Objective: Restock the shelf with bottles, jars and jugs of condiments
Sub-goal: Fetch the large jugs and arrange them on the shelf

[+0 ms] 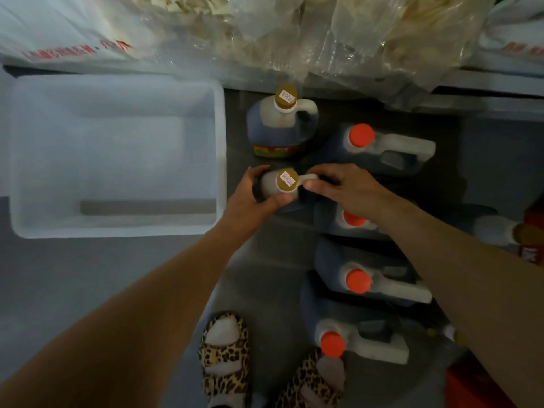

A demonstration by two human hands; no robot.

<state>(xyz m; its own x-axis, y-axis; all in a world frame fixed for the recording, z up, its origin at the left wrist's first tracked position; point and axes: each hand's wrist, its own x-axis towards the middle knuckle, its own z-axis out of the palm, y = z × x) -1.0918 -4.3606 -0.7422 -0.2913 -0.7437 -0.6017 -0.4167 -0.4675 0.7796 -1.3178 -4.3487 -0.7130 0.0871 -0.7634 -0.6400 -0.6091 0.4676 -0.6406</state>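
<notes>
A grey floor (88,275) carries everything. A white tub (219,142) sits at its left. A gold-capped jug (282,128) stands beside the tub, and four red-capped jugs (371,148) stand in a row toward the right. Two feet in leopard-print sandals (225,357) stand at the near edge.

No text can be read with certainty. Small white stickers on the gold cap (287,180) of the held jug and on the gold cap (285,96) of the jug beyond it carry blurred print. Red lettering on the white sack (59,30), beyond those caps, is also illegible.
</notes>
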